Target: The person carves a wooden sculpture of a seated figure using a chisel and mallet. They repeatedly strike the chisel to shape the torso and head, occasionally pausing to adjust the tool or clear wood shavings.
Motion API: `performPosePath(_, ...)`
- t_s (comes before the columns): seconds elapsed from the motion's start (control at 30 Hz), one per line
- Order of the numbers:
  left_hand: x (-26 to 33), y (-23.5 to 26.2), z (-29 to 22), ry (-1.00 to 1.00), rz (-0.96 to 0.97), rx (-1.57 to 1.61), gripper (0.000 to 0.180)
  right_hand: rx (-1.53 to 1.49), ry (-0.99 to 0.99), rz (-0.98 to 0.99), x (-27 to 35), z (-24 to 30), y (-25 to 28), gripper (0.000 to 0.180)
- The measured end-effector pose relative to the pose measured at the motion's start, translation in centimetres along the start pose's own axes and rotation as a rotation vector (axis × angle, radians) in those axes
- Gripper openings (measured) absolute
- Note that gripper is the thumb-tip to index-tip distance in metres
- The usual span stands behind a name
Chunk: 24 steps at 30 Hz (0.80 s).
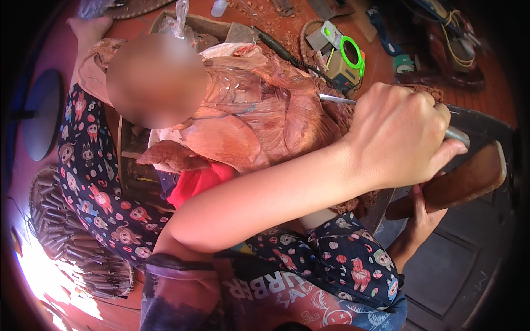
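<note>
Left hand (398, 138) — fist round chisel (338, 99) — over wood carving (248, 116)

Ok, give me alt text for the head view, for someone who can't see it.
The left hand grips a metal chisel against a reddish wood carving, while the right hand holds a wooden mallet below it. A basket of carving tools sits at lower left.
</note>
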<state>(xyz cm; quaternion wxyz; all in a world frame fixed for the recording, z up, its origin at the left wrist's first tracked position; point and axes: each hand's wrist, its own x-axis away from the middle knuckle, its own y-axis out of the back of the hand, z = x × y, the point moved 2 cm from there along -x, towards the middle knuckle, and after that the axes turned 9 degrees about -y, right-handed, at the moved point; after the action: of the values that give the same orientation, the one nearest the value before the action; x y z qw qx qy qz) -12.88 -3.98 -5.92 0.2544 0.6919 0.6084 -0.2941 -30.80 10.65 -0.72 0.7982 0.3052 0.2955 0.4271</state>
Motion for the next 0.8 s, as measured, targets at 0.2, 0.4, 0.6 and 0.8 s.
performPosePath(0.2, -0.1, -0.3, 1.2, 0.017, 0.012, -0.078, 0.039, -0.031, -0.040, 0.014, -0.2, 0.2, -1.0, 0.045)
performPosePath(0.4, 0.2, -0.4, 1.4, 0.025, 0.032, -0.066, 0.038, -0.022, -0.051, 0.034, -0.2, -0.3, -0.8, 0.045)
performPosePath(0.6, 0.5, -0.3, 1.3, 0.015, 0.023, -0.034, 0.037, 0.036, -0.007, -0.019, -0.1, -0.5, -0.6, 0.038)
performPosePath(0.8, 0.7, -0.5, 1.3, 0.012, -0.085, -0.008, 0.037, 0.110, -0.004, -0.047, -0.2, -0.5, -0.3, 0.033)
